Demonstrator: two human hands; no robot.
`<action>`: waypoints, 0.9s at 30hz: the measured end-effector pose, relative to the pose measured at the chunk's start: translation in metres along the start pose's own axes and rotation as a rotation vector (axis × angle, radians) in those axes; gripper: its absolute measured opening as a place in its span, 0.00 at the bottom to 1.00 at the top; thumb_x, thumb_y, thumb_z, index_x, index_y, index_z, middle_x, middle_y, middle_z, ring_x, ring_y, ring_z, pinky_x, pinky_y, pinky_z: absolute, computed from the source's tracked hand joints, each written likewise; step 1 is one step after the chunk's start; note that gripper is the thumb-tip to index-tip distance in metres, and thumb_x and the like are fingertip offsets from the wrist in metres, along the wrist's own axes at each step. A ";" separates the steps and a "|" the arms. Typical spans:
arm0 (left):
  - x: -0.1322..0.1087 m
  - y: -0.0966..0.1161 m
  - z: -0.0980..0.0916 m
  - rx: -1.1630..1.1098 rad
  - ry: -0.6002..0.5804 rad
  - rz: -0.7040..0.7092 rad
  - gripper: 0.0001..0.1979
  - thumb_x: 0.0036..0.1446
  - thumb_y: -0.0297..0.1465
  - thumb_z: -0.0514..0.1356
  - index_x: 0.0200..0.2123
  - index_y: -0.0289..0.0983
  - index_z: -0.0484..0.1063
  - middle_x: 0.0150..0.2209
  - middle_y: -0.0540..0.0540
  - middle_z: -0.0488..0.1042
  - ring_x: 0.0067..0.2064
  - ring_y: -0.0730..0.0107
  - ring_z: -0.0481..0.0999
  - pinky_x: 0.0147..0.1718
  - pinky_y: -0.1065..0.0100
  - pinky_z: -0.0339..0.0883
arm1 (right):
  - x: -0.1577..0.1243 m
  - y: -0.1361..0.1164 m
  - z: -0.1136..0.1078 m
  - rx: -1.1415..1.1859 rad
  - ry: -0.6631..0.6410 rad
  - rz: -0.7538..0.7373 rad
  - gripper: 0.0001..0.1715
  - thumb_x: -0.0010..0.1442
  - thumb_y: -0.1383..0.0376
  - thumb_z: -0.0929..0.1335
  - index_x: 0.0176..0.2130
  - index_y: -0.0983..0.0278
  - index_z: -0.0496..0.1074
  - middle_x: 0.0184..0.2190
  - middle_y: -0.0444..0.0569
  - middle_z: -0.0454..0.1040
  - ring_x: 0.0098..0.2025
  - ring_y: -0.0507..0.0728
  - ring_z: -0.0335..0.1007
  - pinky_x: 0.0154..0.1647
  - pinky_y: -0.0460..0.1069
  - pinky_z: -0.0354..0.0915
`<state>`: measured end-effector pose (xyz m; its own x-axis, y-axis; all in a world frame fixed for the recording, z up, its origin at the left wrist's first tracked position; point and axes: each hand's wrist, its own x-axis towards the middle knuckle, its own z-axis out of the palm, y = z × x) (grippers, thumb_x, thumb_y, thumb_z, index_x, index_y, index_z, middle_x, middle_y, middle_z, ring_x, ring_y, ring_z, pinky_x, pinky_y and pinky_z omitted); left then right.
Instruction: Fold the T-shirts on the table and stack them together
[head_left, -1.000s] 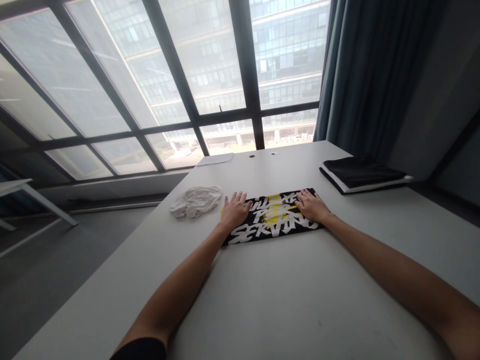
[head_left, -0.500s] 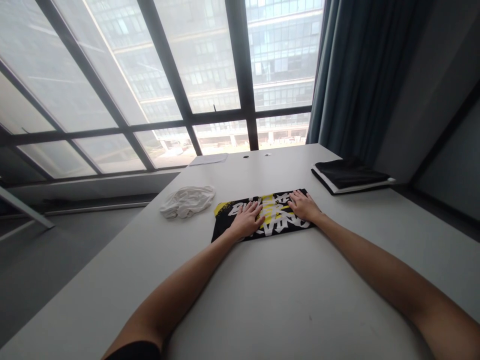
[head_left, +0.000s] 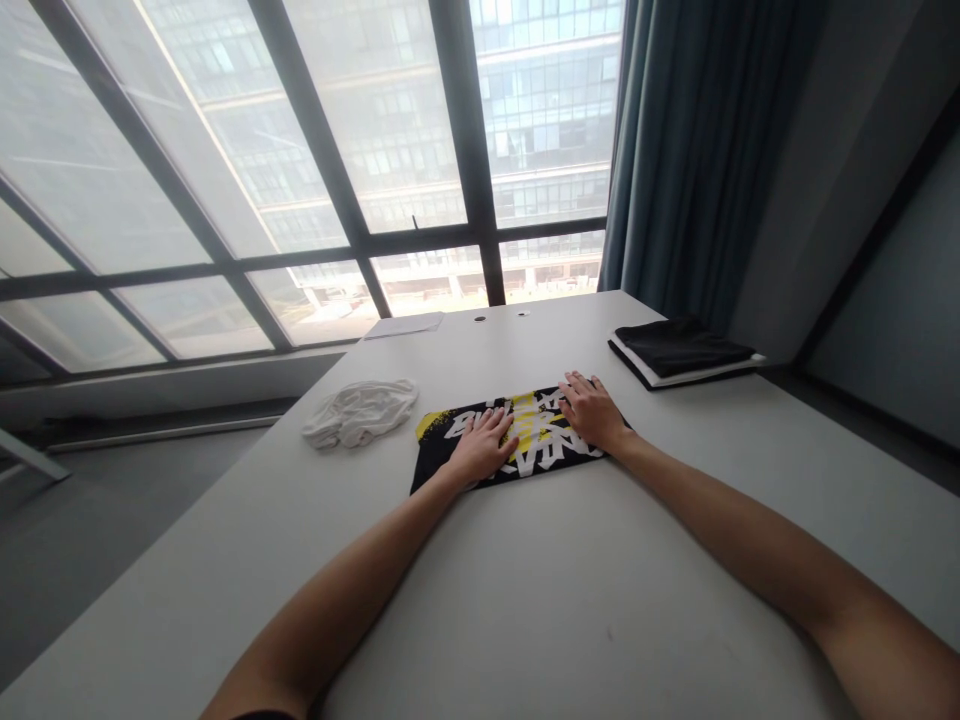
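A folded black T-shirt [head_left: 534, 425] with white lettering and yellow patches lies flat on the white table [head_left: 525, 580]. My left hand [head_left: 484, 443] rests palm down on its left half, fingers spread. On its right side my right hand [head_left: 590, 408] is laid out flat, fingertips by the far edge. Both hands are open and grip nothing. Left of the shirt sits a crumpled white cloth [head_left: 360, 412], apart from my hand.
At the table's right stands a stack of folded black and white cloth [head_left: 682, 350]. A flat white sheet [head_left: 405, 325] lies by the far left edge, near a small dark round spot [head_left: 480, 319]. Large windows and a blue curtain [head_left: 682, 150] are behind.
The whole view has shifted slightly, so things appear a little further left. My right hand looks slightly more raised at the knuckles; both hands stay on the shirt.
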<state>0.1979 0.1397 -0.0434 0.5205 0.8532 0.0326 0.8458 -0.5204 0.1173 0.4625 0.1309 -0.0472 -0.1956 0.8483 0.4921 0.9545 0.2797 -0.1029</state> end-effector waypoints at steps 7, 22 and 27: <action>0.000 0.001 0.001 0.004 0.004 0.002 0.33 0.70 0.50 0.44 0.72 0.42 0.53 0.74 0.44 0.47 0.74 0.52 0.43 0.69 0.45 0.36 | -0.002 -0.016 0.007 0.134 -0.284 -0.026 0.31 0.71 0.54 0.59 0.67 0.64 0.63 0.70 0.56 0.57 0.73 0.63 0.47 0.70 0.63 0.44; 0.002 -0.002 0.003 -0.008 0.012 0.001 0.33 0.69 0.51 0.44 0.71 0.43 0.54 0.73 0.45 0.48 0.74 0.53 0.43 0.70 0.47 0.35 | -0.005 -0.015 0.002 0.050 -0.014 0.054 0.27 0.71 0.61 0.58 0.63 0.67 0.67 0.69 0.58 0.60 0.71 0.61 0.50 0.71 0.58 0.43; 0.001 -0.002 0.002 -0.001 0.009 -0.001 0.33 0.69 0.51 0.43 0.72 0.44 0.53 0.74 0.45 0.47 0.74 0.54 0.43 0.70 0.47 0.35 | -0.005 -0.008 0.008 0.046 -0.187 0.136 0.30 0.71 0.55 0.58 0.65 0.65 0.65 0.70 0.58 0.58 0.72 0.64 0.46 0.70 0.63 0.45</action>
<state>0.1972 0.1415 -0.0457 0.5185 0.8541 0.0414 0.8462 -0.5195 0.1188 0.4540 0.1279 -0.0556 -0.1083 0.9470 0.3025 0.9646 0.1737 -0.1984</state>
